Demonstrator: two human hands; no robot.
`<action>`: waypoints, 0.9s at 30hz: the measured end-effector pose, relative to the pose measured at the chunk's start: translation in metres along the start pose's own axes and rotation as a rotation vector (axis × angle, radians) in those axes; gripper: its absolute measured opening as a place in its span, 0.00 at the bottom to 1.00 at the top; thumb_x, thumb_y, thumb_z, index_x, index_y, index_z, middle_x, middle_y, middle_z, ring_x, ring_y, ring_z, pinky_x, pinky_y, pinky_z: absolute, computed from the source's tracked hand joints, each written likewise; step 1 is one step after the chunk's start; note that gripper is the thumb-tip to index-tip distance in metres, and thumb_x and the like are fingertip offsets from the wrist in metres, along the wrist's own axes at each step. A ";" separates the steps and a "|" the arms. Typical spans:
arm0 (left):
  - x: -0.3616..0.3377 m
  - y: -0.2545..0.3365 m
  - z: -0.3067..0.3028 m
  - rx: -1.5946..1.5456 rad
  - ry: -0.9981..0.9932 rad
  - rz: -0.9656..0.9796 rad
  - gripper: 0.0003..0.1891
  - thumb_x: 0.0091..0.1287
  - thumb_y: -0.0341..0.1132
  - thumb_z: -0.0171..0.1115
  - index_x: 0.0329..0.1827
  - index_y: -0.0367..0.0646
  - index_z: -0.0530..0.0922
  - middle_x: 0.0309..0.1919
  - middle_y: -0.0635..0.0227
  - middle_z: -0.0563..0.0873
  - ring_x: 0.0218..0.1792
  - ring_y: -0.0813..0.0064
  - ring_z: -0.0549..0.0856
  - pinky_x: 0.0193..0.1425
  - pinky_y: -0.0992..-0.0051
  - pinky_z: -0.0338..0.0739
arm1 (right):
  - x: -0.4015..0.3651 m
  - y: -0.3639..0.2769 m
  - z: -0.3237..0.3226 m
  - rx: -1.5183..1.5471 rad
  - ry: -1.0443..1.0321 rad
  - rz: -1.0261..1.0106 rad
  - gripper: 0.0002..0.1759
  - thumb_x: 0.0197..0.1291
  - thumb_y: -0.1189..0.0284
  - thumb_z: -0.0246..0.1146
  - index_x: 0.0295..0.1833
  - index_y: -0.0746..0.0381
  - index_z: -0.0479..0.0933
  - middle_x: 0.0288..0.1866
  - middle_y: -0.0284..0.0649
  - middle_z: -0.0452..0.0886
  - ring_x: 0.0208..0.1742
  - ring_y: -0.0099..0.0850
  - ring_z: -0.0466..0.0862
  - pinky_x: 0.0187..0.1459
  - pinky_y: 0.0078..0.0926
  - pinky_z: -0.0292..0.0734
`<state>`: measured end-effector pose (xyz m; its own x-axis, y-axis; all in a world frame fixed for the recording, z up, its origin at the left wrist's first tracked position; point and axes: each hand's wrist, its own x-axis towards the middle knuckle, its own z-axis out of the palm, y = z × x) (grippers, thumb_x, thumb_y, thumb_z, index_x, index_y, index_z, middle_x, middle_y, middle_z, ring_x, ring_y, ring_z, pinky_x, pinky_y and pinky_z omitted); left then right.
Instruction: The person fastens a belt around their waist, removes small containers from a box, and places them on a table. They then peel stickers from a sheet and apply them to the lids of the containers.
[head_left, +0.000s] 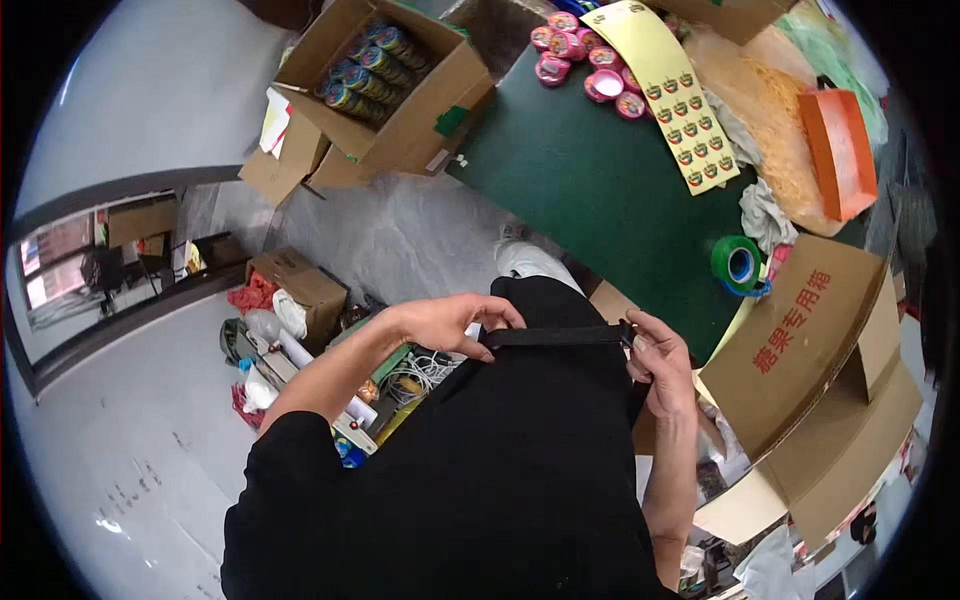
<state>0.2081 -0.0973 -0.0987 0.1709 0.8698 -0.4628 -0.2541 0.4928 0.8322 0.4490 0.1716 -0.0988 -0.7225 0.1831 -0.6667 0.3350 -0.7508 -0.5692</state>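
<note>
A black strap (560, 338) runs level across the front of my black clothing. My left hand (455, 323) pinches its left end between thumb and fingers. At the strap's right end, my right hand (659, 362) grips a small dark buckle (627, 333) with thumb and fingertips. The strap is stretched between both hands, close to my body. Beyond them stands a green table (600, 200) with a sheet of round stickers (690, 130) and several pink round containers (603, 85) at its far side.
An open carton (430, 120) of stacked round tins stands at the upper left. Green tape (740, 262) and an orange box (838, 150) lie at the right. A large open carton (800, 340) is beside my right arm. Cables (415, 375) lie in a box at the left.
</note>
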 end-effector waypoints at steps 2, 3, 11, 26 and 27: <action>-0.008 -0.003 0.003 -0.014 0.105 -0.003 0.28 0.61 0.20 0.72 0.66 0.38 0.77 0.49 0.69 0.88 0.53 0.75 0.85 0.70 0.67 0.73 | 0.011 0.005 0.000 0.042 -0.038 0.010 0.25 0.67 0.75 0.71 0.68 0.67 0.78 0.34 0.27 0.77 0.23 0.12 0.64 0.23 0.14 0.54; -0.011 -0.005 0.001 -0.009 0.162 0.028 0.25 0.62 0.19 0.70 0.64 0.37 0.77 0.50 0.69 0.87 0.52 0.75 0.85 0.66 0.68 0.76 | 0.015 0.003 0.005 0.053 -0.058 -0.003 0.25 0.68 0.74 0.71 0.68 0.66 0.78 0.29 0.24 0.71 0.23 0.13 0.64 0.23 0.14 0.54; 0.049 0.028 0.029 -0.049 0.203 0.005 0.32 0.66 0.32 0.76 0.72 0.37 0.71 0.40 0.66 0.87 0.41 0.79 0.83 0.46 0.77 0.78 | 0.019 -0.031 0.016 -0.101 -0.086 0.087 0.28 0.67 0.78 0.70 0.70 0.66 0.72 0.47 0.34 0.83 0.31 0.14 0.72 0.26 0.14 0.61; 0.125 0.062 0.034 0.460 0.024 -0.446 0.19 0.65 0.36 0.79 0.53 0.32 0.87 0.42 0.68 0.90 0.41 0.84 0.84 0.46 0.79 0.79 | -0.068 0.116 -0.076 0.106 -0.239 0.044 0.30 0.63 0.69 0.76 0.67 0.64 0.72 0.40 0.32 0.83 0.38 0.19 0.82 0.39 0.18 0.75; 0.128 0.057 0.033 0.441 0.021 -0.485 0.19 0.66 0.35 0.79 0.54 0.32 0.87 0.42 0.68 0.90 0.42 0.83 0.84 0.47 0.78 0.80 | -0.075 0.136 -0.079 0.125 -0.209 0.025 0.30 0.63 0.69 0.76 0.66 0.64 0.72 0.41 0.33 0.83 0.39 0.20 0.82 0.41 0.19 0.76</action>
<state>0.2464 0.0414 -0.1005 0.1479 0.5543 -0.8191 0.2618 0.7767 0.5728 0.5959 0.1058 -0.1641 -0.8289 0.0378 -0.5581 0.2861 -0.8287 -0.4810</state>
